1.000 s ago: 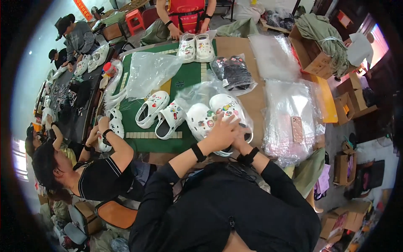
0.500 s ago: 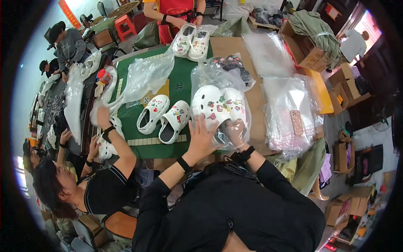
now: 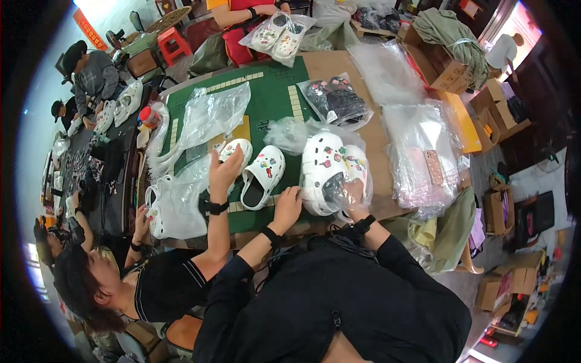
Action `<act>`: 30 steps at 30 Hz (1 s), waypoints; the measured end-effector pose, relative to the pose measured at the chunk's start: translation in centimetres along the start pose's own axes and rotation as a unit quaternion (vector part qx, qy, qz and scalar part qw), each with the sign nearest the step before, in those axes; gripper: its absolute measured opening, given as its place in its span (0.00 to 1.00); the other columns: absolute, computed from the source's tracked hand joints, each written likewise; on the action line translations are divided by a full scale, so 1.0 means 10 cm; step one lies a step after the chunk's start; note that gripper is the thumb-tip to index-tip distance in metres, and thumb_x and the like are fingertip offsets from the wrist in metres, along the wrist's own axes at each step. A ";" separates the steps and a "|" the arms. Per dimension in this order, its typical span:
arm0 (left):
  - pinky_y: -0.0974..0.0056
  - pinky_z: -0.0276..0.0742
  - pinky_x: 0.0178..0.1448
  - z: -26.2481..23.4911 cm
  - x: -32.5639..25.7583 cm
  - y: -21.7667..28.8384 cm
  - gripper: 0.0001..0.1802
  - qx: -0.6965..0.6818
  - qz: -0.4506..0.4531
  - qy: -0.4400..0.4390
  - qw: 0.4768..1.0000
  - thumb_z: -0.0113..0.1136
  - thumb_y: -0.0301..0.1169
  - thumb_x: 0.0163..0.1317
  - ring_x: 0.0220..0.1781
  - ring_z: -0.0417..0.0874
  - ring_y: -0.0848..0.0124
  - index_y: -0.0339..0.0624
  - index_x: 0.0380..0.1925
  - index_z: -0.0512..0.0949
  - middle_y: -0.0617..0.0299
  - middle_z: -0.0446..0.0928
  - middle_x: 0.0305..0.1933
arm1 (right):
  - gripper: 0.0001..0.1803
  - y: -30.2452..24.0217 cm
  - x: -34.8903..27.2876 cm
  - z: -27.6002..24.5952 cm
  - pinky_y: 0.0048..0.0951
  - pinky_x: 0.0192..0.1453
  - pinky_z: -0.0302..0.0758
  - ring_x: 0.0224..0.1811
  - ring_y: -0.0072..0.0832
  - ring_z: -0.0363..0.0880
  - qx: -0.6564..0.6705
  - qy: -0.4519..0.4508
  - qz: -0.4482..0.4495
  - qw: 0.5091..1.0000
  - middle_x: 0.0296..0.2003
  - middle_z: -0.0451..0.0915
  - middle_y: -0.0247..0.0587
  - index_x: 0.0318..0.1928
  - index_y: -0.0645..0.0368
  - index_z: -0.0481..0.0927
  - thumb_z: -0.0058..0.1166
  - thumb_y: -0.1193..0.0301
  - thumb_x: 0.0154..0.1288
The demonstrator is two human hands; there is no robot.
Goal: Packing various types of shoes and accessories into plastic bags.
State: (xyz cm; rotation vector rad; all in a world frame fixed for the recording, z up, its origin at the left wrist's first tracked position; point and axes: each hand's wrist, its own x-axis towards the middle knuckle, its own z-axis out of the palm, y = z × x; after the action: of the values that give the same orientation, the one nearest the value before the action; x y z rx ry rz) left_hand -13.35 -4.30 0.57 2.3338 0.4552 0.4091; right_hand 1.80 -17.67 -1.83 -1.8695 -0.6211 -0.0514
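Note:
A pair of white clogs [image 3: 322,162] with colourful charms lies in a clear plastic bag [image 3: 284,134] in front of me. My right hand [image 3: 353,191] is inside the bag's near end, its fingers closed at the heel of the right-hand clog. Curled at the bag's lower left edge, my left hand [image 3: 288,207] appears to pinch the plastic. Just left of it sits a loose white clog [image 3: 264,176] with charms. Its mate [image 3: 236,152] is partly covered by a co-worker's hand [image 3: 224,174].
Bagged black clogs [image 3: 339,101] lie beyond mine. Flat clear bags [image 3: 417,136] and a pink phone case [image 3: 433,167] lie at right. The left co-worker has bagged white clogs [image 3: 175,209]. Across the green mat [image 3: 275,85], another person holds bagged clogs [image 3: 280,37].
My left hand has moved off the clogs to the bag's lower left edge. The bagged pair has shifted slightly right. The left co-worker's hand has swung over to the loose clogs.

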 end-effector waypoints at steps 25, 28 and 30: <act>0.59 0.73 0.41 0.15 -0.05 0.14 0.18 -0.070 -0.048 -0.131 0.988 0.56 0.26 0.51 0.37 0.76 0.53 0.38 0.43 0.66 0.47 0.69 0.43 | 0.15 0.73 -0.13 -0.10 0.44 0.31 0.68 0.26 0.45 0.74 -0.244 -0.146 0.017 0.959 0.20 0.75 0.53 0.21 0.62 0.77 0.49 0.62 0.54; 0.54 0.72 0.39 0.26 -0.10 0.12 0.18 0.033 0.021 -0.154 0.987 0.54 0.29 0.51 0.35 0.75 0.50 0.40 0.42 0.65 0.49 0.71 0.42 | 0.21 0.40 -0.05 -0.08 0.44 0.36 0.69 0.32 0.52 0.74 -0.204 -0.122 0.153 0.959 0.24 0.75 0.57 0.23 0.67 0.75 0.48 0.57 0.55; 0.50 0.70 0.37 0.29 -0.10 0.12 0.12 0.084 0.032 -0.196 0.976 0.51 0.29 0.53 0.35 0.74 0.48 0.39 0.37 0.66 0.50 0.73 0.37 | 0.21 0.34 -0.01 -0.01 0.45 0.36 0.69 0.31 0.52 0.74 -0.213 -0.109 0.159 0.958 0.25 0.75 0.58 0.24 0.67 0.75 0.48 0.58 0.55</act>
State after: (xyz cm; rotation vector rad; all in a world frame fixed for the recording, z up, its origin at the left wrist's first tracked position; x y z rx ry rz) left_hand -12.81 -7.26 -0.83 2.5168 0.2298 -0.0692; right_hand 3.25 -18.64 -4.77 -2.3978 -0.4731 0.2553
